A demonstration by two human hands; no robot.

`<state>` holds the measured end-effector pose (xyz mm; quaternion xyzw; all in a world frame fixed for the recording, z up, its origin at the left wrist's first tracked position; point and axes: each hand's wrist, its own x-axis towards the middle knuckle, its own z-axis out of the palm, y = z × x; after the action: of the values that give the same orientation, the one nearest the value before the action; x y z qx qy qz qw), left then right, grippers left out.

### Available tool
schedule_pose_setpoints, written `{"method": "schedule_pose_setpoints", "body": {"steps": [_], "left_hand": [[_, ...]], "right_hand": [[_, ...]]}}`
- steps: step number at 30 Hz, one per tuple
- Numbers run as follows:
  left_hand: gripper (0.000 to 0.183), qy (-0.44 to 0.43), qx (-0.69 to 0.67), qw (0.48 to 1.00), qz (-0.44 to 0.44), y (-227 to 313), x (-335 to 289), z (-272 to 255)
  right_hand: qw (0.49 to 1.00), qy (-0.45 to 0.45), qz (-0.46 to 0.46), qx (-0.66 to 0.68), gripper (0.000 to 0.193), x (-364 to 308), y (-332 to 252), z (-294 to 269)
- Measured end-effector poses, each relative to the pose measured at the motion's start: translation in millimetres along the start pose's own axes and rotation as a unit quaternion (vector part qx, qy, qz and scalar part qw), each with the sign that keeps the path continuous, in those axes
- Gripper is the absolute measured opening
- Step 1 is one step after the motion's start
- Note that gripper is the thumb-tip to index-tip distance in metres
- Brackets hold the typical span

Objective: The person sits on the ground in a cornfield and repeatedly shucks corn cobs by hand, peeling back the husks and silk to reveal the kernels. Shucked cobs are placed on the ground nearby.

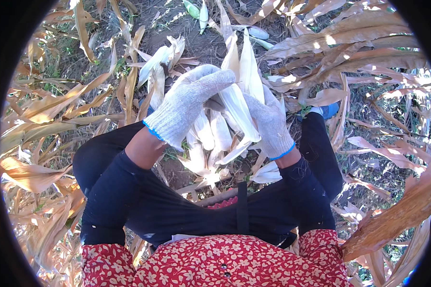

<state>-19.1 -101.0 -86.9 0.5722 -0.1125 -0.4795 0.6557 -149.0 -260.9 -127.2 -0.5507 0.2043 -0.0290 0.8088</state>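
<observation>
Both my hands wear pale knit gloves with blue cuffs and meet in front of me, over the ground between my legs. My left hand [191, 98] is closed, its thumb and fingers pinching a dry strip of the corn husk [239, 107]. Wrapped round the lower part of the same husked ear of corn [250, 69] is my right hand [269, 122]; pale husk leaves point up and away from it. The kernels are hidden. Just below lie loose pale husks [208, 134], spread out on the soil.
Dry corn stalks and leaves [354, 36] crowd both sides. A husk bundle [158, 67] lies beyond my left hand. Farther off are a greenish ear [191, 9] and another husked ear [258, 33]. A broad brown stalk [392, 220] leans in at the lower right.
</observation>
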Motion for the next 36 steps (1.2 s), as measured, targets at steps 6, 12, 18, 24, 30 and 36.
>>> {"method": "schedule_pose_setpoints", "body": {"steps": [6, 12, 18, 24, 30, 36], "left_hand": [[0.045, 0.064, 0.097, 0.990, 0.076, -7.0, 6.6, 3.0], [0.026, 0.039, -0.011, 0.999, 0.023, -5.3, 3.0, 0.8], [0.025, 0.073, -0.130, 0.988, 0.024, -33.0, 6.6, -19.3], [0.023, 0.074, -0.191, 0.979, 0.022, -17.6, 6.4, 1.1], [0.022, -0.047, -0.260, 0.964, -0.012, -39.8, -2.4, 0.4], [0.016, -0.351, 0.333, 0.852, 0.202, -59.4, -33.5, 45.7]], "right_hand": [[0.874, 0.103, -0.154, -0.449, 0.063, -3.3, -0.8, 12.7], [0.932, 0.048, -0.132, -0.334, 0.067, -3.5, 10.6, 11.0], [0.979, 0.016, -0.075, -0.189, 0.065, 2.9, 15.1, 7.8], [0.929, 0.098, -0.205, -0.292, 0.059, 18.3, 31.7, -2.8], [0.968, -0.010, 0.030, 0.250, 0.056, 9.9, 20.5, 18.8], [0.873, 0.026, 0.100, 0.477, 0.056, 24.1, 11.0, -26.5]]}}
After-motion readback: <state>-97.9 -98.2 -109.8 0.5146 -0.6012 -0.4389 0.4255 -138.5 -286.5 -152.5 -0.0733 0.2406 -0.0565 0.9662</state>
